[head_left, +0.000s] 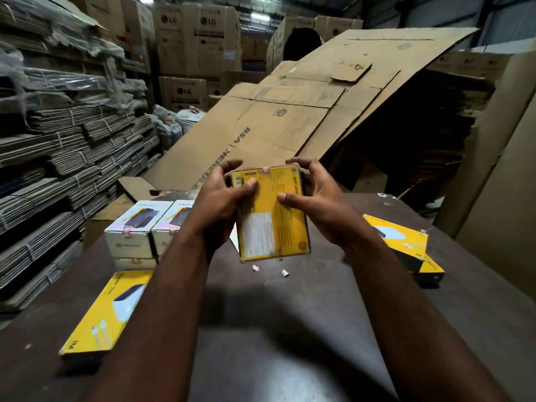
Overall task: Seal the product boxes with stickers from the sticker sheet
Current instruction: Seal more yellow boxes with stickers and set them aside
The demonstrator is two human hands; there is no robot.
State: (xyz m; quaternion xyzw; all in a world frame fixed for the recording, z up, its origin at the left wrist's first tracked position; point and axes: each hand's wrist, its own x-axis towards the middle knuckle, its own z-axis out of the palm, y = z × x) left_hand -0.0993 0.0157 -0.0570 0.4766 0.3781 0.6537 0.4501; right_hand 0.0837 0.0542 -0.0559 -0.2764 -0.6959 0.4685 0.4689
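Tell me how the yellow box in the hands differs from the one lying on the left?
The held box is off the table, in the left hand and right hand; the left box lies flat, untouched. The held box shows small print and a white label; the left box shows a product picture. Both are yellow.

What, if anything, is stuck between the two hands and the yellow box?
Nothing that shows. The left hand and the right hand both grip the yellow box directly, thumbs pressed on its printed face, fingers curled round its top end near a small pink sticker.
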